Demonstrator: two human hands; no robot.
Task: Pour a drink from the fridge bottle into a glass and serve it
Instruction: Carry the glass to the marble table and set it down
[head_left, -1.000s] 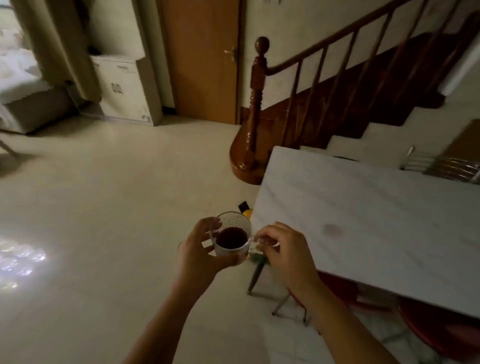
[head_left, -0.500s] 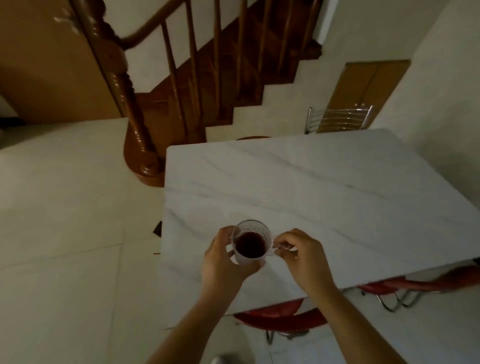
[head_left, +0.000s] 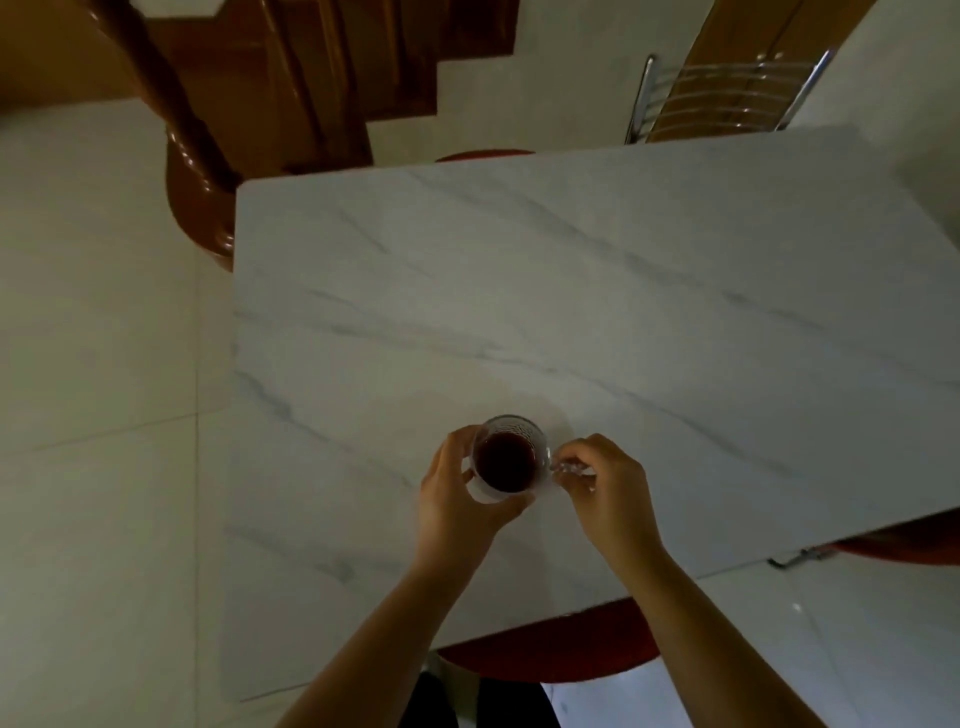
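Note:
A clear glass mug (head_left: 506, 460) holding a dark red drink is over the near part of the white marble table (head_left: 571, 291). My left hand (head_left: 457, 499) cups the mug's left side and base. My right hand (head_left: 602, 483) pinches the mug's clear handle on its right side. I cannot tell whether the mug's base touches the tabletop. No bottle is in view.
Red stool seats show under the table's near edge (head_left: 550, 649) and at the right (head_left: 904, 540). A metal chair back (head_left: 727, 98) stands beyond the far edge. A wooden stair post (head_left: 192, 171) and stairs rise at the far left. Pale tiled floor lies to the left.
I have walked up to the table with the mug in both hands. The mug was over the floor beside the table's corner; it is now over the tabletop, and the view looks straight down.

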